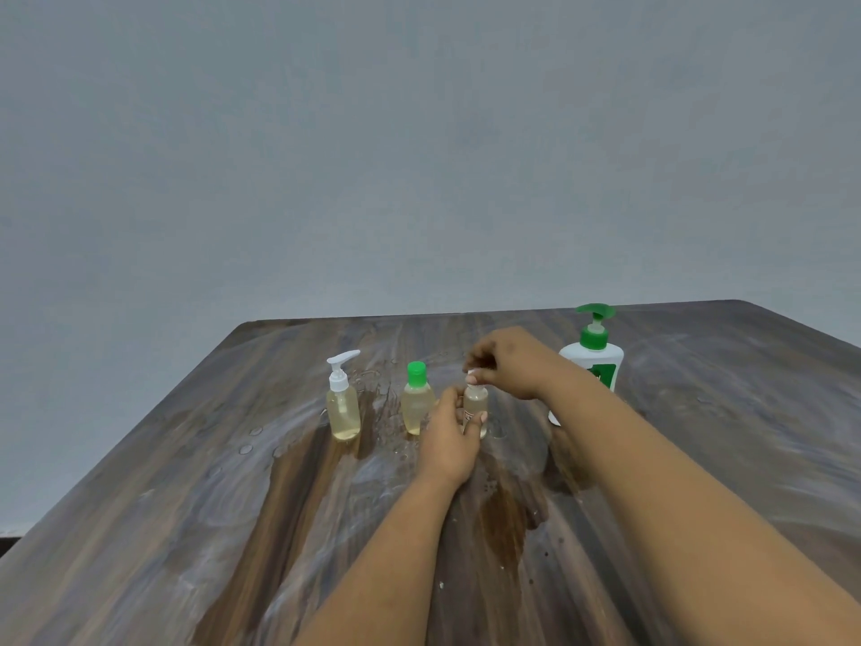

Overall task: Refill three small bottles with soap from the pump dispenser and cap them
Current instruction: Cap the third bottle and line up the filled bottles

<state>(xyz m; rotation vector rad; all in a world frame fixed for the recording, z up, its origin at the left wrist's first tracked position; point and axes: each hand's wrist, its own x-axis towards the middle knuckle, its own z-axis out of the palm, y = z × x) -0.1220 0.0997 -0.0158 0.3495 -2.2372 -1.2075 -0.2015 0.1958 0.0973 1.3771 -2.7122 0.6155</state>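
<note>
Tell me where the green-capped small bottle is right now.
In the head view, the green-capped small bottle stands upright mid-table, between the white-pump bottle on its left and the small bottle gripped by the left hand on its right.

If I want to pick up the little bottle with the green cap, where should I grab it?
Probably best around the round belly of the green-capped bottle, coming from the front, the side nearest you. It stands upright and its body is wider than the cap, so fingers can wrap it. The pump bottle stands to its left, and the left hand is close on its right.
</note>
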